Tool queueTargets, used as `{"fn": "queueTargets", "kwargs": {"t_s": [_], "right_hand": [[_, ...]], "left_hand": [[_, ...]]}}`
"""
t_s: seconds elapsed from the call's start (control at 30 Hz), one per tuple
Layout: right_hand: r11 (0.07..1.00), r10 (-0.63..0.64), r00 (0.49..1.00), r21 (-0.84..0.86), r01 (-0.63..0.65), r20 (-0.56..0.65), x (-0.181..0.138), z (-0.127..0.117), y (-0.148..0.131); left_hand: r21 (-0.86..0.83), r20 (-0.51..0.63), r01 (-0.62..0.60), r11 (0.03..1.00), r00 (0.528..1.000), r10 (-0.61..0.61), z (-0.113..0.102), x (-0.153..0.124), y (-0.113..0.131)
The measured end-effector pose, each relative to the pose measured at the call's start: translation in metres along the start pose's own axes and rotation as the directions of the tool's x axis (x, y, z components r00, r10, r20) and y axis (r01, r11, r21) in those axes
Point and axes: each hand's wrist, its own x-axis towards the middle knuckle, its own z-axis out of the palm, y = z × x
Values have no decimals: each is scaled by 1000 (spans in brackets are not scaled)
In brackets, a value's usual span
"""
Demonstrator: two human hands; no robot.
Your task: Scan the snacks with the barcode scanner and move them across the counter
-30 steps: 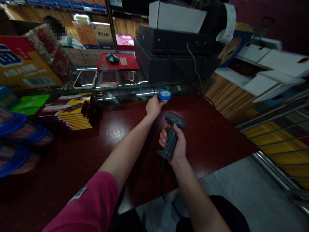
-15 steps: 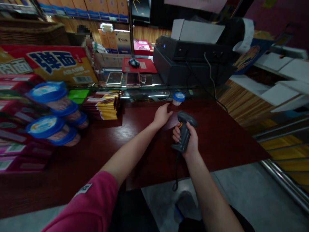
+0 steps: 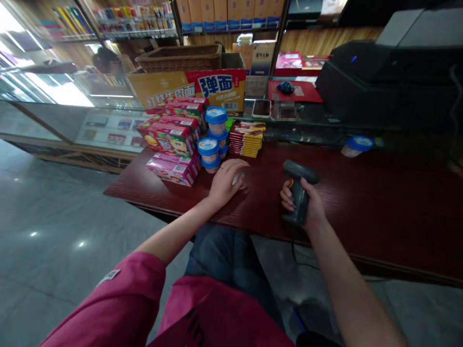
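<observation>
My right hand (image 3: 314, 205) is wrapped round the grip of a dark grey barcode scanner (image 3: 299, 195), held up over the brown counter (image 3: 267, 193) with its cord hanging below. My left hand (image 3: 227, 180) hovers low over the counter, its fingers stretched out to the right and a little blurred; I see nothing in it. Just beyond it stand stacked blue-lidded tubs (image 3: 209, 150), and a pile of yellow and dark red chocolate bars (image 3: 248, 139) lies behind its fingertips. A single blue-lidded tub (image 3: 356, 146) sits apart at the right, away from both hands.
Pink and red boxes (image 3: 170, 140) are stacked at the counter's left end. Behind them are a printed carton (image 3: 231, 94) and a wicker basket (image 3: 181, 58). A phone (image 3: 262, 108) and a mouse (image 3: 285, 87) lie on glass at the back. Another person (image 3: 112, 65) is beyond the counter.
The view has swung left. My left hand has moved from beside the single tub towards the stacked tubs and chocolate bars. My right hand still grips the scanner.
</observation>
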Motion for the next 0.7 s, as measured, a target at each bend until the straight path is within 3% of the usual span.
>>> {"fn": "queueTargets", "kwargs": {"t_s": [0.1, 0.2, 0.4, 0.7], "right_hand": [[999, 40, 996, 7, -40, 74, 10, 28, 20], [998, 63, 991, 3, -64, 117, 19, 48, 36], [995, 87, 981, -72, -76, 171, 25, 59, 52], [995, 52, 980, -96, -34, 191, 27, 52, 54]], "left_hand": [[129, -234, 93, 987, 970, -61, -35, -14, -12], [111, -367, 222, 969, 915, -168, -45, -15, -22], [29, -354, 266, 964, 904, -239, -29, -1, -26], [48, -413, 116, 992, 907, -86, -22, 7, -60]]}}
